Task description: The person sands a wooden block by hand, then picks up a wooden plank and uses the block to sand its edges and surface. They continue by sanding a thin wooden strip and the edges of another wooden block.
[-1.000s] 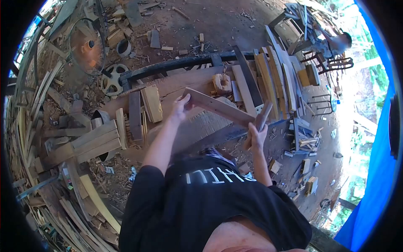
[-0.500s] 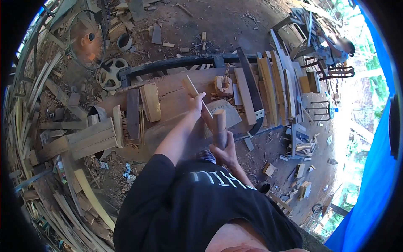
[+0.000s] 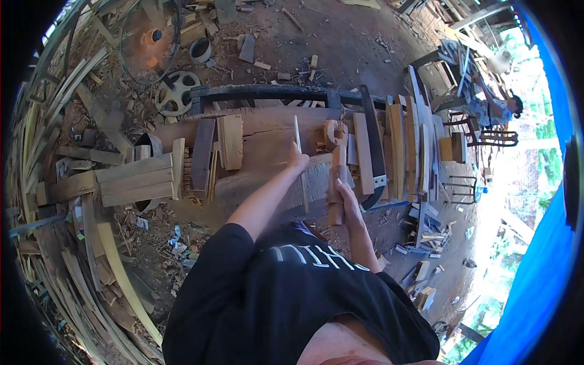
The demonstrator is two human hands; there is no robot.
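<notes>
My left hand (image 3: 297, 159) is closed round a thin wooden strip (image 3: 302, 179), held edge-up above the wooden workbench (image 3: 261, 125). A thick wooden piece (image 3: 336, 204) lies in my right hand (image 3: 347, 198), its far end near a wooden block with a hole (image 3: 334, 132). The fingers of that hand are partly hidden behind the piece. Between and beyond the hands, a broad pale board (image 3: 319, 176) rests on the bench. Just right of the block is a long handsaw (image 3: 372, 134) with a dark blade.
Stacked boards (image 3: 398, 146) stand at the bench's right end; more planks (image 3: 137, 179) are at the left. A fan (image 3: 151, 42) and a pale wheel (image 3: 177, 93) are at the upper left. A person (image 3: 496, 109) sits far right. Offcuts litter the ground.
The strip has turned from slanting to nearly straight away from me. My right hand has moved right and forward, and its piece now points at the holed block. The view has shifted slightly.
</notes>
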